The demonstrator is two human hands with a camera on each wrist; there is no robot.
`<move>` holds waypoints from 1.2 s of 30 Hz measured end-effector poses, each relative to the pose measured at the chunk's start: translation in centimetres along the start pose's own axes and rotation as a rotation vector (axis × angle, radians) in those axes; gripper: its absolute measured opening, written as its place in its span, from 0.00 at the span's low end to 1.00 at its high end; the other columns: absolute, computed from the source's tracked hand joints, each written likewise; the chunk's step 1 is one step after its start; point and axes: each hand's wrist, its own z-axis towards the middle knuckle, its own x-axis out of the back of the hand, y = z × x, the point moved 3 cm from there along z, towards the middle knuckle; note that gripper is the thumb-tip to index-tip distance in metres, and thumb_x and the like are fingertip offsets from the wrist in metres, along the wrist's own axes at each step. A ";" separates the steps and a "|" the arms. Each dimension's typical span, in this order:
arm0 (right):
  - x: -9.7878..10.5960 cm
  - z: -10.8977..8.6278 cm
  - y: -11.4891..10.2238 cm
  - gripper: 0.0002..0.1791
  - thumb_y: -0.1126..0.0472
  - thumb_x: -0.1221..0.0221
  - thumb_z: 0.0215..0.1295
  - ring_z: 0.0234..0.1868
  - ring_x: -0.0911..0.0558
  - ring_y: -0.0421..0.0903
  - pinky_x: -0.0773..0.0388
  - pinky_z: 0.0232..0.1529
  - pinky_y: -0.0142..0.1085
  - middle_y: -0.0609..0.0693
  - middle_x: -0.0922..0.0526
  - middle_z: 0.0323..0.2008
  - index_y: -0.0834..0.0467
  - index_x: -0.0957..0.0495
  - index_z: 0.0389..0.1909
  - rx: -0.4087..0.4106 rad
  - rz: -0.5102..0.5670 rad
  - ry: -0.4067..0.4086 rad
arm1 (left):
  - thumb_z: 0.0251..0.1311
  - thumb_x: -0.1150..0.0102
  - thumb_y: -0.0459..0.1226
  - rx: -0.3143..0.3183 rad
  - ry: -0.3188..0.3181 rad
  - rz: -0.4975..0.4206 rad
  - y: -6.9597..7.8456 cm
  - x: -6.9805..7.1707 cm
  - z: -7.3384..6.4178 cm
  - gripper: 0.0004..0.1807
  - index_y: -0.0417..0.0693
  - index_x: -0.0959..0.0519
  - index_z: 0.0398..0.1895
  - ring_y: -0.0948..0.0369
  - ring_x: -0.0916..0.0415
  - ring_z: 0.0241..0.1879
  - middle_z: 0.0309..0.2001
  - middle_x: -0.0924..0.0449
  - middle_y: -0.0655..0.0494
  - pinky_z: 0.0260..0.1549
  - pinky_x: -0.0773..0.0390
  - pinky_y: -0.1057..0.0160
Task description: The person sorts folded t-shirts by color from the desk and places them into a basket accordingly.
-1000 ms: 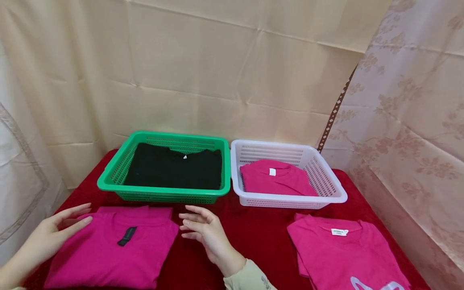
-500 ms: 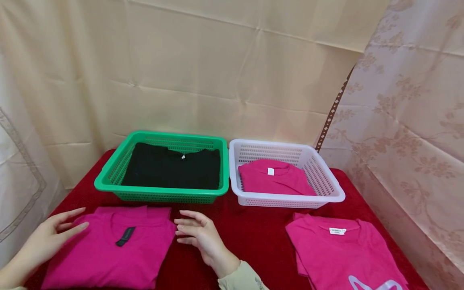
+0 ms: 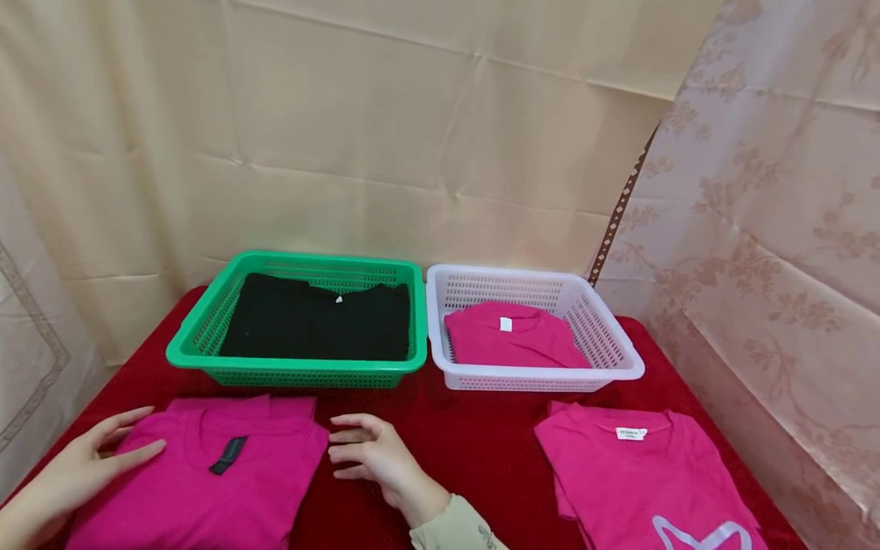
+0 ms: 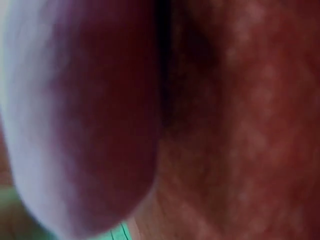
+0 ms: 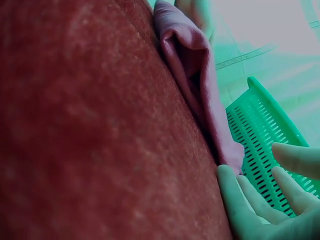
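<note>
A folded magenta T-shirt [image 3: 206, 473] with a dark neck label lies on the red table cloth at the front left. At its left edge is my left hand [image 3: 89, 462], fingers extended and thumb over the shirt's shoulder. My right hand [image 3: 381, 458] is beside the right edge, fingers loosely spread and their tips close to the fabric. From the right wrist view, the shirt's folded side [image 5: 200, 85] shows as an open fold, with the right hand's fingertips [image 5: 227, 175] low by its far corner. The left wrist view is mostly a blurred purplish shape against red cloth.
Behind the shirt stands a green basket [image 3: 296, 365] holding a folded black shirt [image 3: 316, 325]. A white basket [image 3: 536, 374] beside it holds a pink shirt [image 3: 516, 344]. Another folded pink shirt [image 3: 639, 473] lies at the front right. Curtains [image 3: 344, 130] hang behind the table.
My right hand has lowered and come nearer the magenta shirt's right edge. My left hand has sunk slightly along the left edge. The head view has shifted a little.
</note>
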 end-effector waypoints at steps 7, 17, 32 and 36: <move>-0.6 -0.5 0.1 0.22 0.72 0.43 0.66 0.42 0.14 0.48 0.16 0.50 0.50 0.58 0.18 0.49 0.62 0.26 0.61 -0.068 -0.025 -0.089 | 0.72 0.50 0.53 0.098 -0.147 -0.106 -0.6 0.3 0.5 0.49 0.35 0.66 0.77 0.67 0.30 0.48 0.65 0.45 0.21 0.37 0.24 0.65; -0.9 -0.6 0.9 0.20 0.69 0.45 0.68 0.45 0.12 0.52 0.17 0.51 0.48 0.63 0.13 0.43 0.59 0.24 0.60 -0.130 -0.067 -0.139 | 0.71 0.47 0.52 0.119 -0.146 -0.134 -0.3 0.1 0.3 0.47 0.39 0.62 0.78 0.69 0.27 0.41 0.57 0.30 0.30 0.36 0.22 0.63; -2.0 -0.4 1.2 0.21 0.66 0.44 0.70 0.43 0.15 0.41 0.22 0.59 0.49 0.47 0.17 0.38 0.54 0.25 0.63 -0.206 0.068 -0.330 | 0.73 0.50 0.49 0.044 -0.166 -0.184 -0.6 -0.4 0.2 0.50 0.50 0.74 0.79 0.85 0.33 0.43 0.66 0.39 0.37 0.37 0.22 0.67; -2.5 -0.4 1.5 0.22 0.66 0.44 0.70 0.45 0.15 0.42 0.22 0.59 0.49 0.45 0.18 0.36 0.53 0.25 0.64 -0.222 0.069 -0.340 | 0.72 0.49 0.47 -0.033 -0.093 -0.143 -0.3 -0.7 0.2 0.53 0.46 0.79 0.77 0.93 0.48 0.40 0.69 0.58 0.27 0.35 0.28 0.75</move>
